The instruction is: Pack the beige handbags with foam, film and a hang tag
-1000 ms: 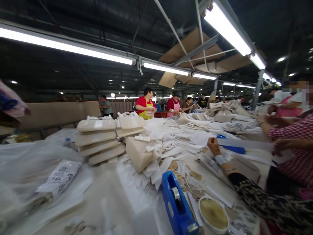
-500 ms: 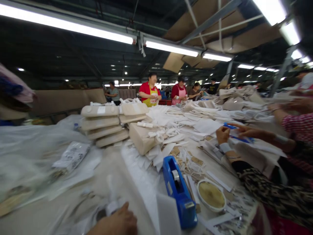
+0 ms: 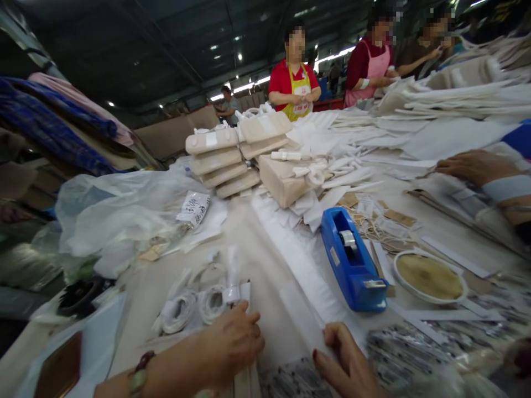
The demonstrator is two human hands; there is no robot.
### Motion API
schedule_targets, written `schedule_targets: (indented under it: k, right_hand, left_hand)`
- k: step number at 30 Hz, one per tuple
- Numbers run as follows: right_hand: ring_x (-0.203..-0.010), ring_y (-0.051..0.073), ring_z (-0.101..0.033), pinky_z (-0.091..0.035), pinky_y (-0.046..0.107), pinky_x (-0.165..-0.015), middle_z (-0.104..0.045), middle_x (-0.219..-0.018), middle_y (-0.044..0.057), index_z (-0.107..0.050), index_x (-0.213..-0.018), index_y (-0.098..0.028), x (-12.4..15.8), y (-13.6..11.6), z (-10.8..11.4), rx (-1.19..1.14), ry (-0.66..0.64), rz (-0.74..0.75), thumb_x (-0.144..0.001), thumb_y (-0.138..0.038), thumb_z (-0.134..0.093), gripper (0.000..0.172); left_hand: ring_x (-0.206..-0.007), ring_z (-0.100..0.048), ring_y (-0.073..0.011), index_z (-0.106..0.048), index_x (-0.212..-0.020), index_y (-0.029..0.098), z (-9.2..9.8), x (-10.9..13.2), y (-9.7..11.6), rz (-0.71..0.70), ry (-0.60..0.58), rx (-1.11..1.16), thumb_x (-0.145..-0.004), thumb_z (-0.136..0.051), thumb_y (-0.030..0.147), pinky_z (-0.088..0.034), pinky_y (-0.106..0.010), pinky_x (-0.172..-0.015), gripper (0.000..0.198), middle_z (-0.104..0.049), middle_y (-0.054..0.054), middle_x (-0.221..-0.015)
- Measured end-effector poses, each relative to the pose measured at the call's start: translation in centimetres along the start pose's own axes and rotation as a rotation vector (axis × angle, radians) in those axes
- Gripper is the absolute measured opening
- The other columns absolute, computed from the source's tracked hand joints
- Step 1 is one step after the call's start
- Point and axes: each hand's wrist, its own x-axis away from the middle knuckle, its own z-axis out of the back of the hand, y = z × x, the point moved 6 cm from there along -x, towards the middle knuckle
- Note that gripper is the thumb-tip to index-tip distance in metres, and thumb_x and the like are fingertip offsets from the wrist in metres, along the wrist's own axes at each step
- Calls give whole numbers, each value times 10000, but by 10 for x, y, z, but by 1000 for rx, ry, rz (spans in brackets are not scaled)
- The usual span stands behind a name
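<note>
My left hand point(image 3: 232, 345) is at the lower centre, back upward, fingers bent together over the beige surface. Whatever its fingertips hold, if anything, is hidden. Just beyond it lie rolled white straps point(image 3: 178, 312) with a white wrapped end standing up. At the bottom, right of centre, my right hand point(image 3: 348, 362) has thumb and finger closed at the end of a thin white strip point(image 3: 302, 312), slightly blurred. A blue tape dispenser point(image 3: 352, 265) stands just beyond this hand.
Stacked beige padded pieces point(image 3: 222, 163) and a beige block point(image 3: 282, 179) stand ahead. Clear plastic bags point(image 3: 112, 199) lie left, a phone point(image 3: 60, 365) lower left. A round lid-like dish point(image 3: 429, 276) is right. A co-worker's hand point(image 3: 477, 166) rests on fabric; other people stand beyond.
The view has turned right and dropped, so the table looks closer. My right hand has come into view at the white strip. My left hand shows more fully beside the straps.
</note>
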Motion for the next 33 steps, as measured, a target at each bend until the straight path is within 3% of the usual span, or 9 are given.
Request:
schedule_targets:
  k: [2, 5, 9, 12, 17, 22, 28, 31, 33]
  right_hand:
    - [-639, 140, -425, -335, 255, -621, -427, -650, -49, -379, -758, -223, 0, 5, -3, -43, 7, -27, -663, -695, -568, 518]
    - [-671, 153, -472, -364, 269, -648, -477, -681, -41, -399, -788, -222, 1, 14, -5, -108, 14, -47, -631, -630, -652, 506]
    - [-804, 201, -568, -426, 312, -736, -569, -836, 8, -420, -1013, -229, 1, 19, -13, -317, -29, -64, -621, -550, -710, 583]
    - [-807, 222, -598, -448, 343, -730, -608, -885, 39, -374, -1171, -227, -2, 17, -26, -390, -172, -77, -692, -530, -651, 631]
    - [-804, 210, -559, -419, 307, -689, -616, -855, 47, -543, -926, -175, -10, 10, -49, -141, -381, -11, -727, -485, -572, 370]
    - [-673, 158, -508, -369, 258, -582, -573, -727, 1, -522, -863, -177, -9, -2, -73, -14, -472, 6, -666, -394, -534, 293]
    - [-701, 151, -504, -364, 251, -610, -549, -722, -15, -460, -766, -197, -17, -16, -79, 70, -341, -10, -638, -228, -522, 146]
    - [-681, 127, -482, -362, 222, -596, -504, -672, -35, -433, -704, -196, -36, -19, -84, 5, -239, -7, -641, -129, -493, 110]
    - [-632, 110, -459, -345, 203, -551, -480, -641, -47, -449, -730, -187, -48, -22, -90, 102, -227, 12, -634, -68, -477, 155]
  left_hand:
    - [-774, -529, -215, -630, -813, 129, -13, -5, 2, 19, -1, -33, -469, -866, 289, -387, -363, -734, 447, -647, -49, -723]
    - [-744, -519, -215, -631, -678, 159, -25, -11, 3, 6, 94, -47, -518, -835, 240, -365, -357, -688, 271, -616, -49, -615]
    - [-728, -505, -196, -584, -566, 188, -25, -8, 2, -71, 101, -25, -321, -914, 282, -379, -332, -686, 422, -601, -20, -619]
    - [-755, -514, -196, -594, -602, 190, -17, 0, 0, -94, 66, -28, -327, -906, 278, -399, -331, -742, 425, -609, -18, -670]
    - [-836, -526, -199, -628, -781, 192, 7, 24, -2, -74, 120, 41, -582, -768, 227, -368, -338, -883, 246, -628, -34, -788]
    - [-849, -511, -203, -616, -862, 187, 32, 41, 0, -51, 118, 134, -652, -676, 160, -340, -343, -924, 220, -617, -37, -808]
    - [-823, -506, -214, -621, -916, 180, 44, 31, 19, -146, 188, 115, -714, -613, 183, -367, -353, -883, 202, -642, -73, -885]
    - [-779, -501, -217, -635, -850, 177, 36, 16, 20, -147, 166, 102, -638, -673, 220, -375, -359, -870, 219, -636, -67, -821]
    - [-776, -503, -224, -638, -805, 163, 30, 8, 15, -145, 123, 86, -570, -725, 245, -384, -371, -857, 264, -630, -67, -795]
